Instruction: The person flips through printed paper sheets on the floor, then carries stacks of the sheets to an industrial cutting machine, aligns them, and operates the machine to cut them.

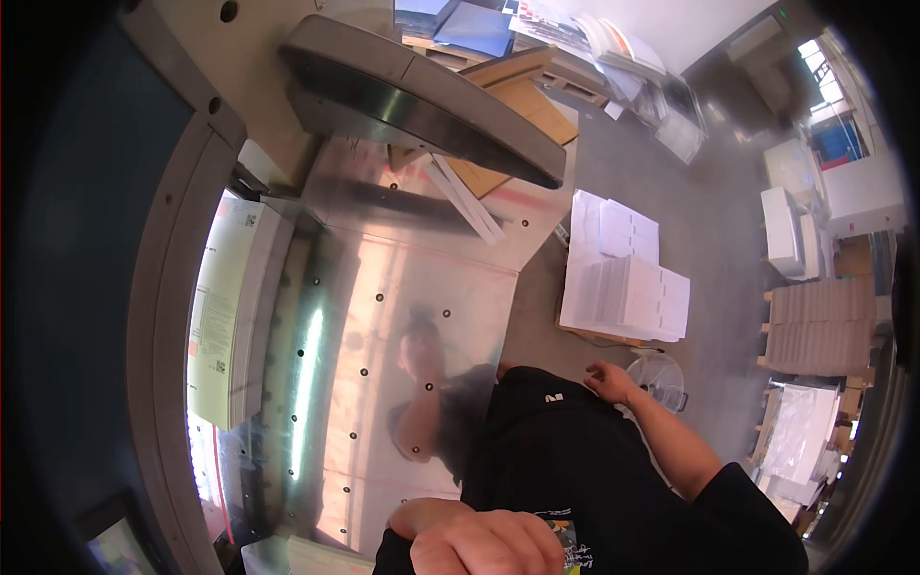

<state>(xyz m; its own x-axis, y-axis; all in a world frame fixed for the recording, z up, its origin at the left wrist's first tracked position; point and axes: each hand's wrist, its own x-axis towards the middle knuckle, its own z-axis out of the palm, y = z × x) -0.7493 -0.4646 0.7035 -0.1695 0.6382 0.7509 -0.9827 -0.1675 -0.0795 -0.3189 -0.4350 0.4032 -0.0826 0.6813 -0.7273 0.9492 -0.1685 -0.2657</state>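
Observation:
My left hand (489, 544) is close to the camera at the bottom edge, its fingers curled into a fist in front of my black shirt; the inside of the fist is hidden. At my other side my right hand (609, 381) hangs by the shirt hem, fingers loosely apart and holding nothing. Left of my body lies a shiny metal table (402, 287) dotted with small round holes, which mirrors me. A stack of printed sheets (222, 316) stands along its far left side.
A grey machine bar (422, 101) juts over the table, near white strips (465, 201) and brown board (517, 125). Right of the table are white paper stacks (628, 287) on a pallet and a floor fan (658, 379). More loaded pallets (819, 326) line the right side.

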